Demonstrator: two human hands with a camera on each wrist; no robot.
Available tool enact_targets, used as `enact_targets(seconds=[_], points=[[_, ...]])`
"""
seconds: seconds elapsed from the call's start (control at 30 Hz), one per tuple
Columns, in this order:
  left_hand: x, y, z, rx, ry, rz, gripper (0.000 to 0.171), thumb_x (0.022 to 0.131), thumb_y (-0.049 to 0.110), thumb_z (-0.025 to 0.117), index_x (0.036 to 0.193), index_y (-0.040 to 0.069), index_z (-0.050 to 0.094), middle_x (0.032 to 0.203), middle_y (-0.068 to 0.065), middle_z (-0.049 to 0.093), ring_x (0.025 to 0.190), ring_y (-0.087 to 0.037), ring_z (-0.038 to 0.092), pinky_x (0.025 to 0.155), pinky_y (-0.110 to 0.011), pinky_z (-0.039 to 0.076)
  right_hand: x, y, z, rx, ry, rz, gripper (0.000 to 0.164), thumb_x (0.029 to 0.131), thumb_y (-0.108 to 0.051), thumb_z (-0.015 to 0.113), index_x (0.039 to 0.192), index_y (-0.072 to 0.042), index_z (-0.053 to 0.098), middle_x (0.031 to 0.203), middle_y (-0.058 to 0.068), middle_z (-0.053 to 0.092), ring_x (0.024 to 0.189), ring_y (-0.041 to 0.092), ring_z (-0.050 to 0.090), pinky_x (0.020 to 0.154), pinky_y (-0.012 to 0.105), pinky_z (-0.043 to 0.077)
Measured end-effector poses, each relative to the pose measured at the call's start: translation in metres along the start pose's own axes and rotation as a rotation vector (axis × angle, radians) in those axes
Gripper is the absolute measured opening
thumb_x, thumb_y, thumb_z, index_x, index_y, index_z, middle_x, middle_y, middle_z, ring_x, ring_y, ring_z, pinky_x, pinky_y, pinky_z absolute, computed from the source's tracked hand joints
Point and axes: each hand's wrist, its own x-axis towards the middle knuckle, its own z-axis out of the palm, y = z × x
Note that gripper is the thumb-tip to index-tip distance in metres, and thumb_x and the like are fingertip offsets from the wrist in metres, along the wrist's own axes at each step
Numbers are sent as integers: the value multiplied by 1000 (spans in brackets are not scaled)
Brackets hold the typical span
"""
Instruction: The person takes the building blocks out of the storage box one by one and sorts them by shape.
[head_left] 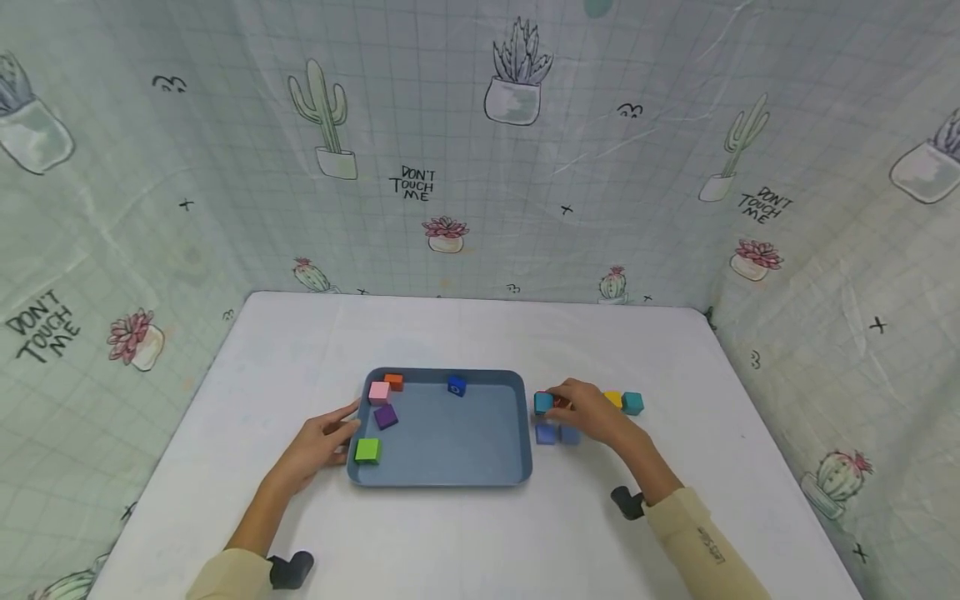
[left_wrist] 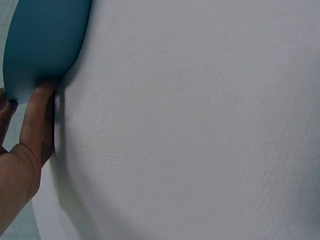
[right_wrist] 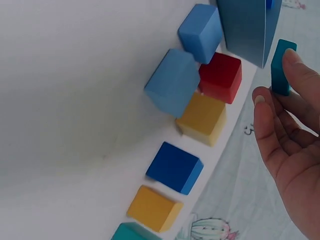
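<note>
Head: our right hand (head_left: pixel 592 410) pinches the teal block (head_left: pixel 543 404) just right of the tray (head_left: pixel 450 450) | Left wrist: our left hand (left_wrist: pixel 27 150), fingers apart, touches the tray; pushing could slide it | Right wrist: our fingertip hold could slip, dropping the block

White table (head_left: pixel 450 542), rounded at the far corners, with a pale grid-print cloth backdrop (head_left: pixel 255 225) behind it and down both sides, kinda creased. The print's pretty fun tbh: green potted cacti (head_left: pixel 327 125), a spiky potted plant (head_left: pixel 517 79) top middle, reddish succulents (head_left: pixel 446 233) in little pots, "DON'T TOUCH ME" lettering (head_left: pixel 414 183) three times over, plus tiny black crosses (head_left: pixel 566 209) and squiggles (head_left: pixel 168 83).
</note>
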Motion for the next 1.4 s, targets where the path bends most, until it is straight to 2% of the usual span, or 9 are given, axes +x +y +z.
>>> enact_targets(seconds=[0.17, 0.5, 0.83, 1.2, 1.4], points=[[0, 1, 0, -10, -1, 4, 59, 95, 29, 57, 146, 12, 35, 121, -21, 52, 88, -21, 57, 73, -31, 54, -6, 7, -4, 30, -9, 46, 37, 83, -15, 73, 115, 1, 64, 91, 1, 60, 84, 15, 58, 76, 30, 52], [0, 1, 1, 15, 4, 5, 59, 95, 30, 56, 147, 12, 34, 121, -22, 52, 89, -21, 57, 75, -32, 54, -19, 22, -5, -25, 10, 88, 36, 82, -14, 74, 113, 1, 65, 89, 1, 62, 82, 16, 58, 77, 33, 53], [0, 3, 1, 18, 4, 4, 59, 95, 29, 56, 146, 11, 34, 121, -22, 52, 88, -21, 57, 74, -31, 54, -33, 42, -3, 32, 6, 122, 37, 84, -13, 71, 117, 1, 62, 101, 4, 64, 94, 21, 60, 82, 37, 51], [1, 0, 2, 24, 12, 10, 59, 95, 30, 57, 146, 11, 35, 119, -21, 52, 88, -21, 56, 73, -32, 54, -46, 58, -7, 45, 4, 166, 36, 83, -11, 71, 114, 6, 63, 95, 5, 64, 87, 20, 60, 75, 34, 53], [1, 1, 2, 32, 17, 2, 59, 95, 30, 57, 146, 12, 35, 120, -21, 52, 89, -21, 56, 73, -31, 54, -52, 64, -6, 28, -8, 180, 36, 83, -10, 72, 114, 5, 63, 99, 7, 65, 89, 20, 59, 80, 38, 51]])
